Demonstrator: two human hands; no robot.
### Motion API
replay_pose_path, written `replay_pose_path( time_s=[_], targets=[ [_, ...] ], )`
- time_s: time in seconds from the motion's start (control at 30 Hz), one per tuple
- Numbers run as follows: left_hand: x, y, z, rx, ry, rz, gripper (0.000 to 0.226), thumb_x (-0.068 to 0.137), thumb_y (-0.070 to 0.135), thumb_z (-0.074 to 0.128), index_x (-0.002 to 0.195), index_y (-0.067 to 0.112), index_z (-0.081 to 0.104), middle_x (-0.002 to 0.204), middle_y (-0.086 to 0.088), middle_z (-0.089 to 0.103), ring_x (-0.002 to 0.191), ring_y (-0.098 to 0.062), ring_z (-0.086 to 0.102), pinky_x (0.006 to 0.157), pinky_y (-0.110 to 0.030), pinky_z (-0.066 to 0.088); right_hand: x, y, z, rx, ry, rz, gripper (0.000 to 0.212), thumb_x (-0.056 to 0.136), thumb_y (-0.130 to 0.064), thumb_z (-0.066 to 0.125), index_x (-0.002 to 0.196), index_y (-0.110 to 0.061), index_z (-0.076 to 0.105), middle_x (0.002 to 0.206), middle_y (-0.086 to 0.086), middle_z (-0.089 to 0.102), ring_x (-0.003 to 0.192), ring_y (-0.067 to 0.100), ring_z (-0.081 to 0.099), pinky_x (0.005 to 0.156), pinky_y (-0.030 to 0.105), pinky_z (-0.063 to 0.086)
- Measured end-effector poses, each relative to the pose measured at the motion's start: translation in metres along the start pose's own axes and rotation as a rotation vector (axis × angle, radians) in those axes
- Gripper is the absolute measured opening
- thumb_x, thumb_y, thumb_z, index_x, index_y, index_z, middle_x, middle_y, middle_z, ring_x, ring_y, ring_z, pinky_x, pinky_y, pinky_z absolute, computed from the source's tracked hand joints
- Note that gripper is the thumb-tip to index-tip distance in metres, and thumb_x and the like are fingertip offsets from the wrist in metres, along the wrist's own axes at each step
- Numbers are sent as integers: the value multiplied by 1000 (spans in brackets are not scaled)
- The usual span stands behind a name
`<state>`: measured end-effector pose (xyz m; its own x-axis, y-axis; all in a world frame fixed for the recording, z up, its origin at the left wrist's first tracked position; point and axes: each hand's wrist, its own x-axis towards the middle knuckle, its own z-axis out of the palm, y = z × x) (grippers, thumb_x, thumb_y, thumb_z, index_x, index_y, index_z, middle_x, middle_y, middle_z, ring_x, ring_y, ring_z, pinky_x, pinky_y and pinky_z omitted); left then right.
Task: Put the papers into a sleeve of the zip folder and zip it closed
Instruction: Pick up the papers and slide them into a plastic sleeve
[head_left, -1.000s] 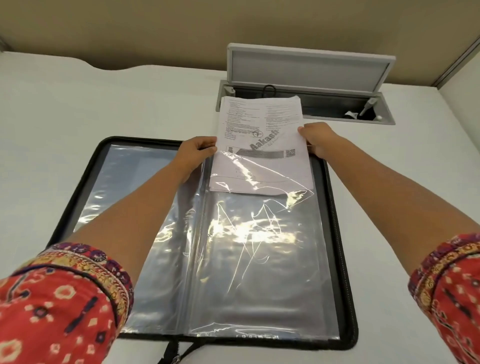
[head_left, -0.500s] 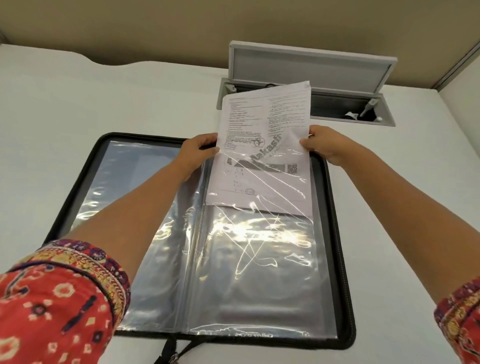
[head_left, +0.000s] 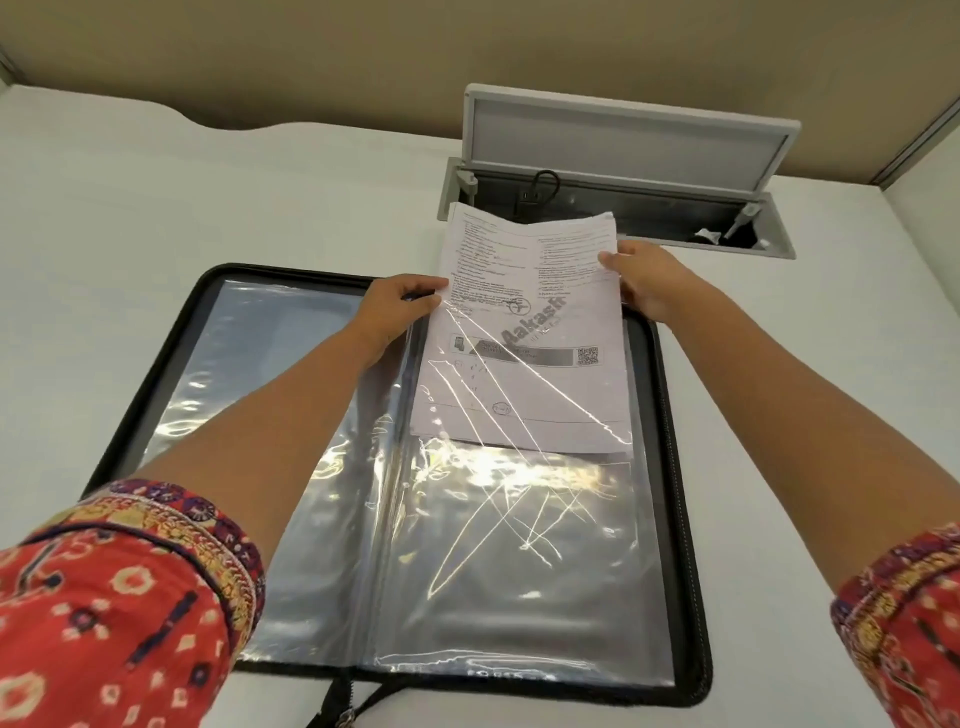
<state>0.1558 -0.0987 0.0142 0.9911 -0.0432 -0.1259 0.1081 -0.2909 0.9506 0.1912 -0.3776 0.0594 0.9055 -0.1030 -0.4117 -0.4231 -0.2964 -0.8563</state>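
Note:
A black zip folder (head_left: 680, 447) lies open and flat on the white desk, its clear plastic sleeves showing. The printed papers (head_left: 530, 291) stand partly inside the right-hand sleeve (head_left: 519, 545) from its far top edge; their lower half is under the plastic, their upper half sticks out. My left hand (head_left: 400, 306) pinches the sleeve's top edge at the papers' left side. My right hand (head_left: 644, 280) grips the papers' right edge. The zip pull straps (head_left: 343, 701) hang at the near edge.
A grey cable box (head_left: 623, 171) with its lid raised is set into the desk just behind the papers, with a cable and small parts inside. A beige partition wall runs behind the desk. My red patterned sleeves fill both lower corners.
The papers have slid deeper into the right-hand sleeve, their lower edge now further down under the plastic. Both hands stay at the sleeve's top edge.

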Motion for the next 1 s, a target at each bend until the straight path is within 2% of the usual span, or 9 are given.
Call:
replay_pose_path(
  time_s=[0.2,0.33,0.47,0.57,0.63,0.73,0.87,0.93,1.0],
  targets=[
    [1,-4,0,-3,25,4,26,86,6,60,112,2,62,102,-6,61,96,-11,54,69,2,42,2,-13,12,-59,167,-123,67,89,9,45,145,-21,23,133,11,50,100,19,55,66,24,51],
    [2,-5,0,-26,31,-6,32,85,5,60,117,4,57,104,-8,59,97,-13,55,73,-4,46,0,-14,10,-128,76,-129,79,86,14,47,147,-26,17,133,11,50,117,27,53,93,44,51],
    [1,-4,1,-51,45,-24,37,85,2,59,121,6,51,103,-9,60,95,-13,56,71,-6,47,-5,-11,0,-114,-55,-80,84,83,20,45,144,-32,21,130,10,49,115,27,53,88,46,53],
    [1,-4,2,-4,45,-20,38,85,2,59,121,6,52,110,-9,60,101,-14,54,85,-15,44,-9,-7,-6,-76,-161,-13,81,82,22,44,142,-29,25,125,10,49,114,28,52,80,39,54],
    [2,-6,1,59,33,-1,38,83,2,60,121,5,52,116,-12,60,103,-14,52,94,-23,41,-10,-3,-8,-63,-170,49,79,82,19,47,142,-27,24,124,9,49,116,28,50,79,36,53],
    [2,-7,-1,148,6,33,38,82,3,61,119,6,53,120,-13,60,105,-14,52,95,-23,38,-8,-1,-7,-36,-87,82,74,82,12,51,142,-22,24,129,10,49,112,26,51,72,29,53],
    [0,-3,-6,196,-11,43,35,84,3,57,118,8,53,119,-11,61,110,-17,54,95,-22,38,0,-9,-2,55,50,-4,81,86,2,56,147,-23,9,137,13,44,114,28,52,86,38,51],
    [-5,-1,-12,281,-9,75,32,86,1,53,116,8,55,118,-9,63,113,-19,55,95,-21,38,5,-16,1,-70,95,-92,78,87,-7,59,147,-23,12,132,12,48,119,27,51,91,38,49],
    [-15,1,-18,449,-6,119,31,88,5,51,118,11,55,120,-8,60,113,-22,54,93,-25,38,10,-22,5,-297,145,-185,70,88,-17,60,146,-22,21,141,11,42,127,27,43,99,38,43]
  ],
)
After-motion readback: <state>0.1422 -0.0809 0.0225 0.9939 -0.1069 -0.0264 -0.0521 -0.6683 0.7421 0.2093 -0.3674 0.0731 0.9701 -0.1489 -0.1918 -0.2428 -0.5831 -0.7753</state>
